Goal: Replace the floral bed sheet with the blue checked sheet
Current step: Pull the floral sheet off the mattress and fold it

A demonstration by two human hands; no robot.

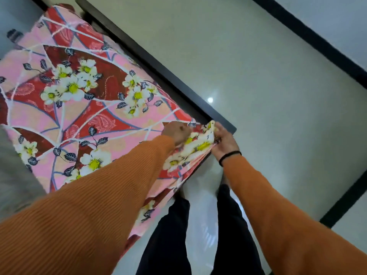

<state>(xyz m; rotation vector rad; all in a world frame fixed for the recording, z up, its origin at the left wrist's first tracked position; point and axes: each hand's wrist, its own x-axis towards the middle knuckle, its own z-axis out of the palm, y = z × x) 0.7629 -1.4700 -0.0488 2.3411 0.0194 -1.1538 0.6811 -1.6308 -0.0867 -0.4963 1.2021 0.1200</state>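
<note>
The floral sheet is spread over the bed, its near corner gathered up at the corner of the dark bed frame. That bunched corner is clamped by the left hand and the right hand, both closed on the cloth. A black band is worn at the right wrist, above an orange sleeve.

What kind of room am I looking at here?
Most likely a bedroom. A floral bed sheet covers a mattress in a dark bed frame, on a glossy tiled floor. Both hands grip the sheet's corner.
</note>
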